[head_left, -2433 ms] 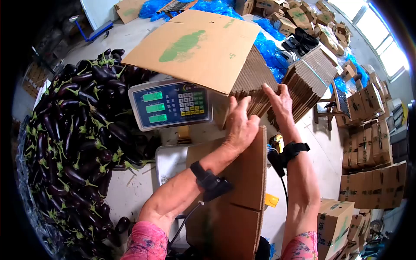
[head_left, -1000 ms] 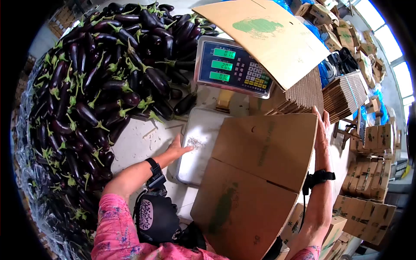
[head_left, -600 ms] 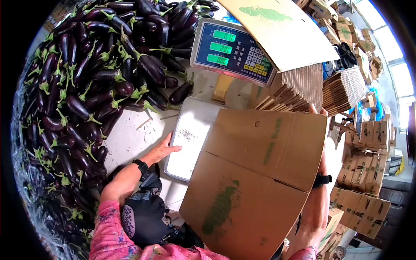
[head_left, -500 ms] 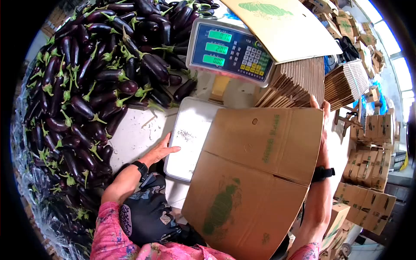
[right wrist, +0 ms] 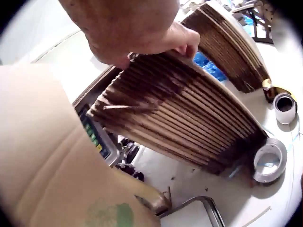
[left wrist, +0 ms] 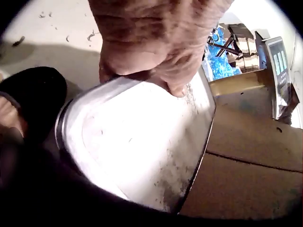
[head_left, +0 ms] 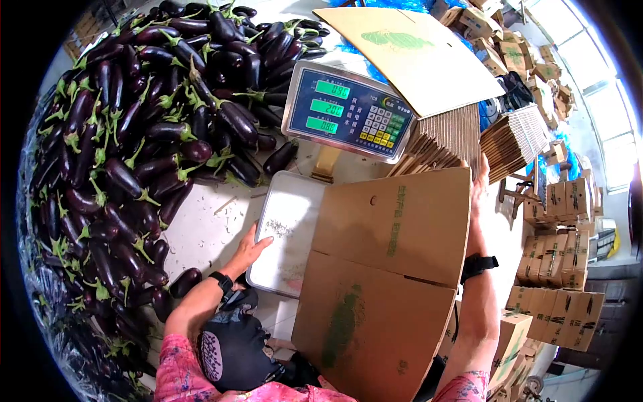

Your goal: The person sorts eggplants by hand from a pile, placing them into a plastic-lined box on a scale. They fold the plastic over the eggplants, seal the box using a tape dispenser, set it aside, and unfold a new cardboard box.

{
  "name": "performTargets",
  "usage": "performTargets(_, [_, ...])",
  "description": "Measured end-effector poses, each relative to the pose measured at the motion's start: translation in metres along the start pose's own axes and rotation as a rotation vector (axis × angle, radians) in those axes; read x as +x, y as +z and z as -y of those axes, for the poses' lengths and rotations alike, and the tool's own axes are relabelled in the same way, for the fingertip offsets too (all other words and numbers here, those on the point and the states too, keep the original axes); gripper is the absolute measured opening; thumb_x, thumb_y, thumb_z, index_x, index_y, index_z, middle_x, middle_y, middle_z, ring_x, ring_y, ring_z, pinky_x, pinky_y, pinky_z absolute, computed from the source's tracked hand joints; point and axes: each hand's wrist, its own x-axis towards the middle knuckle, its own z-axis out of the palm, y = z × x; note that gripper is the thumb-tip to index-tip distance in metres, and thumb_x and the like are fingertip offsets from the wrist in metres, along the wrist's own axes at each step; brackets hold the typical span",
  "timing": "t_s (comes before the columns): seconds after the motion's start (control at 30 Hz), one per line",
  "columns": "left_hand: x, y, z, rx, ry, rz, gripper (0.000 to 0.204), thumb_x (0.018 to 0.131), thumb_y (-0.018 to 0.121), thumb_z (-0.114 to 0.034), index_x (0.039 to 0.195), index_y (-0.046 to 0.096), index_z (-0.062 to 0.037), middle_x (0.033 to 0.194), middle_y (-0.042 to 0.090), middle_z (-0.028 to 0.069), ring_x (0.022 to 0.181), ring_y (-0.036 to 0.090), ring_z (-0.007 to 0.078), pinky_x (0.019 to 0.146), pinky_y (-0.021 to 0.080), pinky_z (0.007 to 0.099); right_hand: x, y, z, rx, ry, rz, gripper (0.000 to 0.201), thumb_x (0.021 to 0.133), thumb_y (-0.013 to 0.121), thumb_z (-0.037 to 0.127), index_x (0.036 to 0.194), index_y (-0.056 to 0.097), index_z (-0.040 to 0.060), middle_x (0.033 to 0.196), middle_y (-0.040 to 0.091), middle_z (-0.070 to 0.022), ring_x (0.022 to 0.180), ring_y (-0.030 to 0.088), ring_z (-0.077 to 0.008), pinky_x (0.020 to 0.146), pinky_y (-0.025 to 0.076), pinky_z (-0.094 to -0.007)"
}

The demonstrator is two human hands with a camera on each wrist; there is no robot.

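Observation:
My left hand [head_left: 248,253] holds the near-left rim of the white scale platform [head_left: 284,208], thumb on top and fingers over the side. Plant crumbs lie on the platform. At the upper end of the flattened carton [head_left: 378,288], my right hand [head_left: 479,197] grips the top of a stack of folded cardboard [right wrist: 175,109]; the right wrist view shows its thumb and fingers at opposite sides of the stack. The carton leans over the platform's right part, hiding it. Behind, the lit scale display [head_left: 348,110] sits partly under a cardboard sheet [head_left: 408,53] on the stack.
A big heap of eggplants [head_left: 134,134] covers the left side, edged by clear plastic [head_left: 40,288]. A second, tied cardboard stack [head_left: 516,141] stands to the right. Packed cartons [head_left: 556,258] line the right wall. Tape rolls [right wrist: 270,161] lie by the stack.
Earlier both hands were at the cardboard stack; the left has since moved down to the scale platform. The right stays at the stack. The display digits have changed and the view has shifted.

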Motion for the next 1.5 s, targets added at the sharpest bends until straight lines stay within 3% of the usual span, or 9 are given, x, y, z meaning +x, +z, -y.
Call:
performTargets(0.1, [0.002,0.001,-0.012,-0.097,-0.123,0.011,0.064,0.089,0.068,-0.031,0.142,0.043,-0.0047,0.121,0.064,0.0164,0.11,0.061,0.024,0.096,0.048,0.0363,-0.011,0.01,0.063,-0.432,-0.269,-0.149,0.048,0.086,0.074,0.024,0.13,0.061,0.0116,0.143,0.051,-0.0155,0.132,0.046,-0.035,0.111,0.035,-0.0462])
performTargets(0.37, [0.005,0.0,-0.005,-0.05,-0.106,0.021,0.068,0.086,0.072,-0.031,0.143,0.044,-0.0056,0.123,0.062,0.0194,0.11,0.061,0.0296,0.094,0.049,0.0395,-0.006,0.033,0.116,-0.372,-0.422,-0.048,0.053,0.079,0.078,0.038,0.121,0.066,0.0073,0.131,0.06,-0.0157,0.126,0.05,-0.0339,0.105,0.035,-0.0502])
performTargets(0.47, [0.01,0.009,-0.015,0.504,-0.052,-0.195,0.064,0.083,0.073,-0.022,0.14,0.047,-0.0049,0.123,0.057,0.0216,0.112,0.056,0.0385,0.095,0.047,0.0449,-0.002,0.035,0.123,-0.393,-0.415,0.047,0.051,0.076,0.077,0.028,0.123,0.066,0.0095,0.13,0.061,-0.0131,0.12,0.052,-0.0333,0.103,0.038,-0.048])
performTargets(0.57, [0.035,-0.002,-0.117,0.456,0.581,-0.44,0.041,0.086,0.064,-0.003,0.126,0.057,-0.0021,0.109,0.057,0.0178,0.109,0.06,0.0353,0.092,0.049,0.0423,0.008,0.027,0.102,-0.351,-0.429,0.107,0.049,0.077,0.076,0.024,0.124,0.067,0.0146,0.129,0.063,-0.0054,0.112,0.054,-0.0293,0.1,0.039,-0.0441])
performTargets(0.73, [0.066,0.039,-0.299,0.241,0.911,-0.136,0.02,0.094,0.062,-0.019,0.099,0.064,0.0002,0.091,0.067,0.0169,0.084,0.067,0.0309,0.075,0.053,0.0381,0.01,0.028,0.094,-0.263,-0.401,0.079,0.044,0.076,0.076,0.023,0.119,0.067,0.0172,0.126,0.065,0.0013,0.103,0.053,-0.0265,0.096,0.04,-0.0409])
performTargets(0.83, [0.092,0.078,-0.364,0.23,0.6,0.007,0.041,0.092,0.064,-0.042,0.094,0.068,-0.0005,0.084,0.07,0.0208,0.081,0.07,0.0355,0.071,0.054,0.0411,0.009,0.025,0.092,-0.27,-0.404,0.05,0.042,0.076,0.076,0.024,0.117,0.067,0.017,0.124,0.066,0.0016,0.101,0.053,-0.0269,0.096,0.041,-0.0414])
performTargets(1.13, [0.136,0.14,-0.393,0.384,0.625,-0.105,0.048,0.09,0.061,-0.046,0.086,0.07,0.0014,0.085,0.067,0.0288,0.085,0.067,0.0454,0.075,0.053,0.0513,0.014,0.021,0.072,-0.14,-0.43,-0.01,0.04,0.075,0.074,0.028,0.113,0.068,0.0177,0.122,0.066,0.0026,0.098,0.052,-0.0286,0.093,0.042,-0.0416])
performTargets(1.33, [0.099,0.134,-0.38,0.729,1.098,-0.173,0.023,0.092,0.058,-0.027,0.082,0.068,-0.0084,0.074,0.065,0.0173,0.067,0.066,0.04,0.059,0.053,0.0491,0.014,0.023,0.072,-0.135,-0.434,-0.011,0.04,0.072,0.076,0.023,0.112,0.069,0.0176,0.121,0.066,0.0032,0.098,0.053,-0.0286,0.094,0.042,-0.0421])
performTargets(1.5, [0.08,0.113,-0.366,0.6,1.012,-0.136,0.022,0.093,0.061,-0.026,0.085,0.067,-0.0064,0.071,0.066,0.0148,0.069,0.067,0.0356,0.058,0.052,0.0449,0.014,0.015,0.074,-0.066,-0.492,0.082,0.039,0.078,0.072,0.011,0.117,0.068,0.0131,0.128,0.065,-0.0069,0.108,0.055,-0.0325,0.096,0.044,-0.0426])
